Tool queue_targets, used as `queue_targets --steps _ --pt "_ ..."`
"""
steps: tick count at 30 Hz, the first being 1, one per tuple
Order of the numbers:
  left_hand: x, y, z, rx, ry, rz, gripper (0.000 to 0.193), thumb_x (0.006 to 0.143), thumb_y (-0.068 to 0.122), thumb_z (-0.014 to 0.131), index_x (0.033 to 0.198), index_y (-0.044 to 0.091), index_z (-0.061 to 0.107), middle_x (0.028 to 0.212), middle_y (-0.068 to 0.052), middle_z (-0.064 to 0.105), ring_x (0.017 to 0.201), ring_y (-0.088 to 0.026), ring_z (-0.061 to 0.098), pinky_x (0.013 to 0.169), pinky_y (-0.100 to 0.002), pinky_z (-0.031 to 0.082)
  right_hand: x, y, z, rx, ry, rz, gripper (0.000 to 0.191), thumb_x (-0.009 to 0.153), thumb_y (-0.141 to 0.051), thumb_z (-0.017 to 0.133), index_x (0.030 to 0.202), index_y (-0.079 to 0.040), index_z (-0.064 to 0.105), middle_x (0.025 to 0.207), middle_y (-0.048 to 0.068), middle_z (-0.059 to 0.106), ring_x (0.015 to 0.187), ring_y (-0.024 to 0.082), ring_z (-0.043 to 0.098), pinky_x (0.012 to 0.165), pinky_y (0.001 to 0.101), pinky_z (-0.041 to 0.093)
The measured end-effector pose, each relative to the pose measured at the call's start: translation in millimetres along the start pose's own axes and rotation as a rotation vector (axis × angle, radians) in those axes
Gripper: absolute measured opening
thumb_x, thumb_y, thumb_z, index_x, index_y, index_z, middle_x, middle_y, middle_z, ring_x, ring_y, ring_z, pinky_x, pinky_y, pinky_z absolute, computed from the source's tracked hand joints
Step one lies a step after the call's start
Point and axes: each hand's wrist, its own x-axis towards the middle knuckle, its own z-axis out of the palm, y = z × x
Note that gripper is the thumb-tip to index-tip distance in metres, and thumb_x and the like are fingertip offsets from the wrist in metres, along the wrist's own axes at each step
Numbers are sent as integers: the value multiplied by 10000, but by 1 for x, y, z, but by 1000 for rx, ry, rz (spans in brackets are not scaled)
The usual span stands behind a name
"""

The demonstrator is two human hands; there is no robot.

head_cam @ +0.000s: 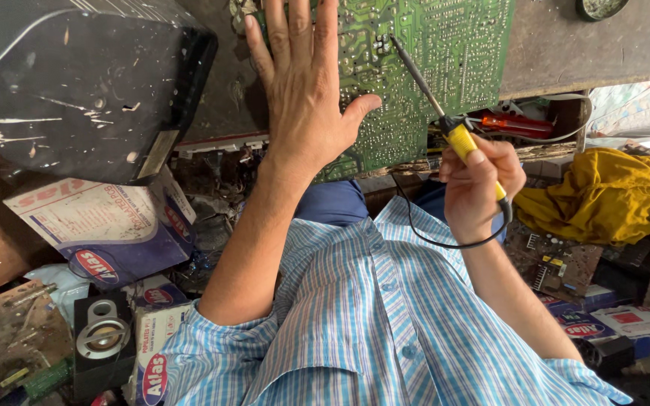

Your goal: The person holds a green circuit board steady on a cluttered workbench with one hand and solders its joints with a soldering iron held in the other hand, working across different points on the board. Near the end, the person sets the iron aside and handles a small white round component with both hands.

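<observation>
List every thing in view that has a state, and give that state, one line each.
left hand: open, fingers spread, flat on the circuit board
right hand: shut around the soldering iron
soldering iron: held tilted, tip on the board
circuit board: solder side up, on the bench
yellow cloth: crumpled, lying loose
cardboard box: tilted, worn
small speaker: standing upright, cone facing the camera

Worn wooden workbench [566, 45], yellow cloth [603, 195], cardboard boxes [107, 233], cluttered floor, daylight
</observation>
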Motion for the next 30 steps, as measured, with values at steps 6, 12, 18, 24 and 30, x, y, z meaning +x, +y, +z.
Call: queue_targets --steps 6,12,18,24,30 --pt "0 2 -6 -9 14 0 1251 840 533 980 1680 85 169 1745 -201 155 1643 -426 69 1351 -648 14 -15 -22 -2 -526 -78 -262 104 1089 -16 641 1144 70 628 954 199 717 725 190 712 626 289 597" --pt "-5 0 -2 -41 48 18 1260 810 495 983 1667 87 155 1714 -165 148 1613 -391 64 1323 -615 19 3 -79 -57 -456 77 -369 153 1167 -56 737 1131 49 632 883 148 691 654 166 647 585 260 538" --pt "-3 -2 0 -68 55 39 1259 813 482 979 1657 87 133 1717 -149 146 1617 -389 61 1317 -635 18 31 -80 -100 -545 200 -325 122 1104 -29 729 1093 87 692 876 160 702 682 151 662 605 223 532" --pt "0 5 0 -57 42 54 1211 856 503 926 1665 83 128 1716 -168 160 1617 -407 65 1314 -665 12 72 -84 -92 -836 172 -391 47 1128 49 717 1109 76 683 961 170 746 701 156 716 600 240 572" --pt "2 7 0 -81 47 47 1250 839 485 988 1672 60 160 1710 -196 189 1619 -444 83 1303 -701 15 116 -85 -85 -819 187 -392 71 1163 42 734 1122 88 698 887 183 742 667 163 693 586 260 545"
